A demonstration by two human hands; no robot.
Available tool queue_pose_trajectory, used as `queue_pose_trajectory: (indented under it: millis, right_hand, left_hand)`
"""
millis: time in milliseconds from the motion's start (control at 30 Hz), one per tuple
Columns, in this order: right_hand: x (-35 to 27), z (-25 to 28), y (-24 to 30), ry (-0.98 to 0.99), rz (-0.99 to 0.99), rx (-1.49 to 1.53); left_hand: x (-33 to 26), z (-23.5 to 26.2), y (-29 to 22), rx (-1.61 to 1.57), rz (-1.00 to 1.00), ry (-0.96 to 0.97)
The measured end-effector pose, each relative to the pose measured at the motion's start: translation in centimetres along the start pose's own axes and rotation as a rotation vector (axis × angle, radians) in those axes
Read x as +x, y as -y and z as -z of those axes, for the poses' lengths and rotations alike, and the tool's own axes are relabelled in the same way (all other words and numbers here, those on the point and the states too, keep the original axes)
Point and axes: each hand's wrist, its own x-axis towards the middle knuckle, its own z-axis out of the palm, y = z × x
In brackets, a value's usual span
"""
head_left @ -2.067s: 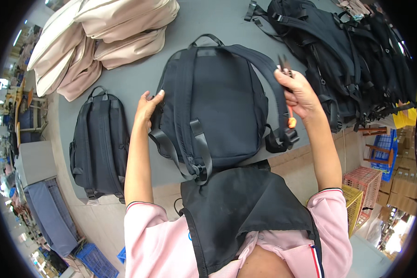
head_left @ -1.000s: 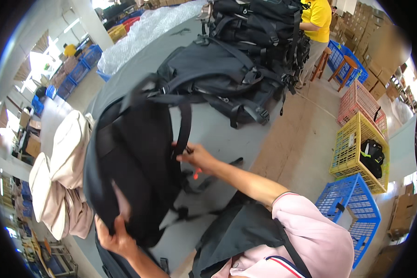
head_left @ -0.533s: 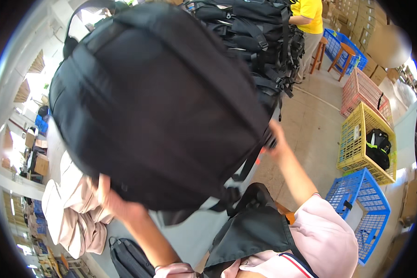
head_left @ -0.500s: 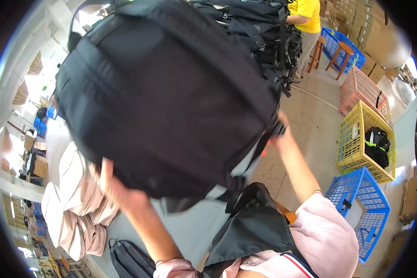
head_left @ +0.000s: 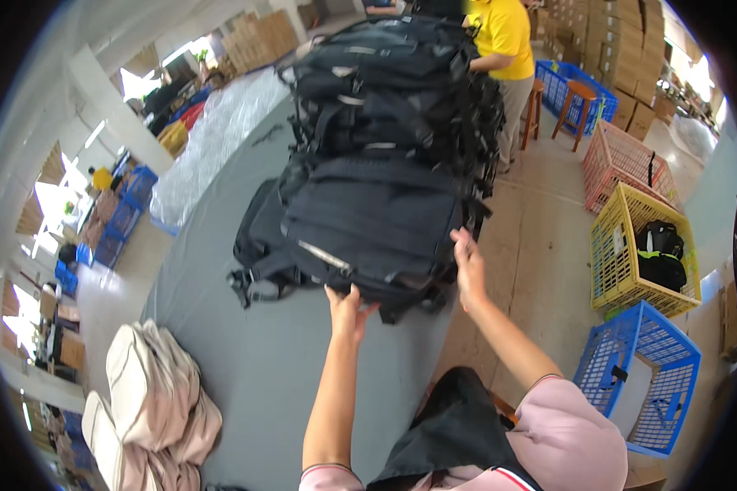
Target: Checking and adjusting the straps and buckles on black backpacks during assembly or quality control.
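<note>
Now the left hand grips the near lower edge of a black fabric backpack, fingers curled under its rim, while the right hand lies flat and open against the pack's right end, pressing rather than clasping. Half a second ago this same backpack was lifted high and filled most of the view; it has since come down and lies on its side atop other dark packs, near the right edge of the grey worktop. Going by how it sits, it has joined the tall pile of black backpacks that runs back along that edge toward the far end, and both hands are only steadying or squaring it.

The pack's right end overhangs or sits flush with the worktop's right edge; I cannot tell which, since the right hand covers that corner. A loose strap trails off its left end onto bare grey surface. Open room lies to the left and toward the near edge, where a wide stretch of worktop shows. At the near left corner sits a heap of beige fabric bags, well apart from the hands. Along the far left edge lies crumpled clear plastic sheeting.

Beyond the right edge, on the floor, stand a yellow plastic crate and a blue plastic crate, and a person in a yellow shirt works by the pile's far end.
</note>
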Motion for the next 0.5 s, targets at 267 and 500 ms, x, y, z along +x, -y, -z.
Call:
queue_pose_trajectory:
  millis: [267,500]
  right_hand:
    - [-0.2,1.1,-0.1,0.055,-0.024,0.07]
    - [-8.1,3.7,7.4,0.343,0.319,-0.111]
  left_hand:
    - [1.2,1.5,0.3,0.146,-0.03,-0.054]
    - [-11.5,20.8,3.2,0.793,-0.311,-0.891]
